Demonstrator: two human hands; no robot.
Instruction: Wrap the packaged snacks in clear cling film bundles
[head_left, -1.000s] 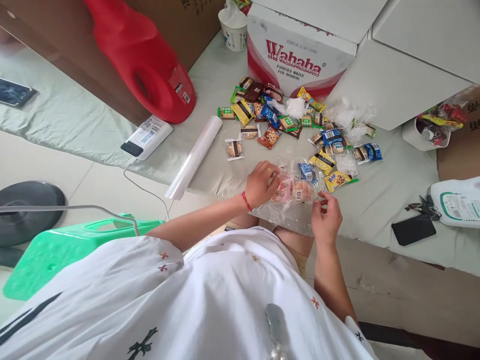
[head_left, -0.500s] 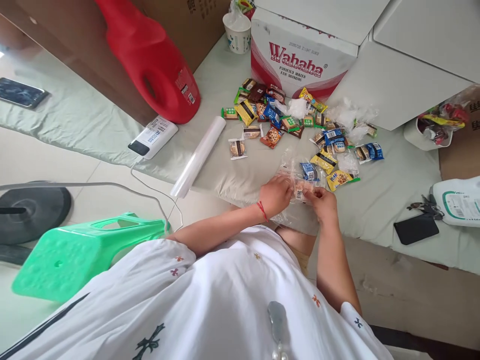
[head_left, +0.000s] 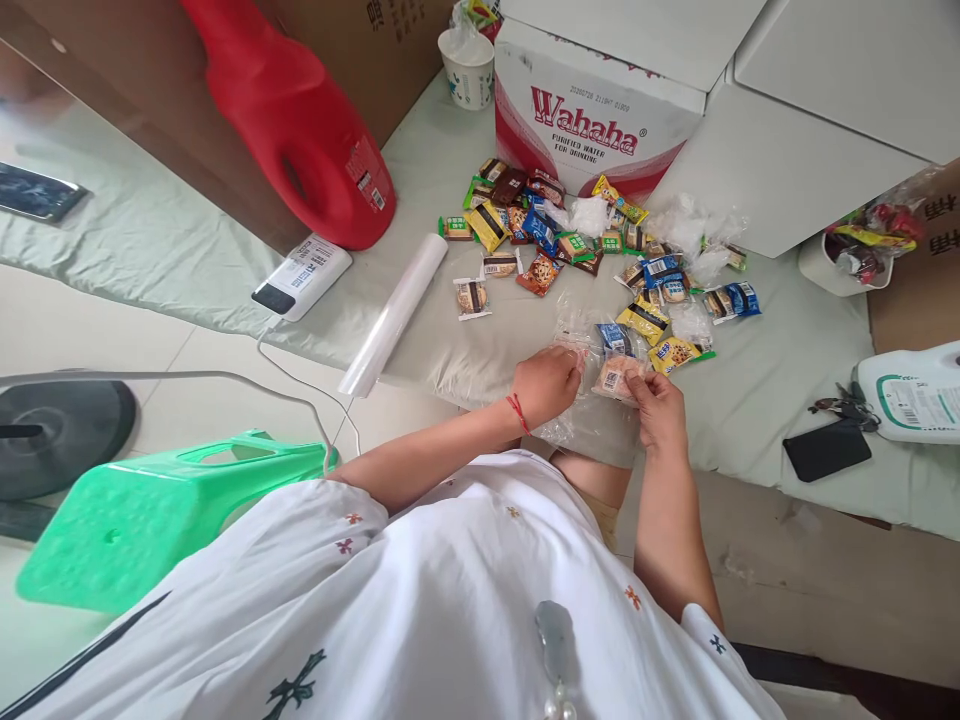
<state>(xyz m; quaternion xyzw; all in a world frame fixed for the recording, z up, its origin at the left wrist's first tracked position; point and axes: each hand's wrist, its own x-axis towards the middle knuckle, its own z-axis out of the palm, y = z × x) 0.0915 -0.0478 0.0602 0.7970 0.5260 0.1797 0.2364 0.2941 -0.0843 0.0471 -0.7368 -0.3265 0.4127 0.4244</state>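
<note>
Pale green cloth (head_left: 517, 325) spreads widest, its near edge close to the left hand (head_left: 546, 388) and right hand (head_left: 660, 408); a plain stretch opens beyond the left. A white-and-red carton (head_left: 592, 125) stands farther off, contents hidden. Well right of the right hand, a white tub (head_left: 829, 272) holds coloured wrappers; a paper cup (head_left: 471, 85), far beyond the left, holds clear plastic. The right hand pinches a pink packet (head_left: 616, 378); the left curls, fingertips hidden, its grip impossible to tell.
</note>
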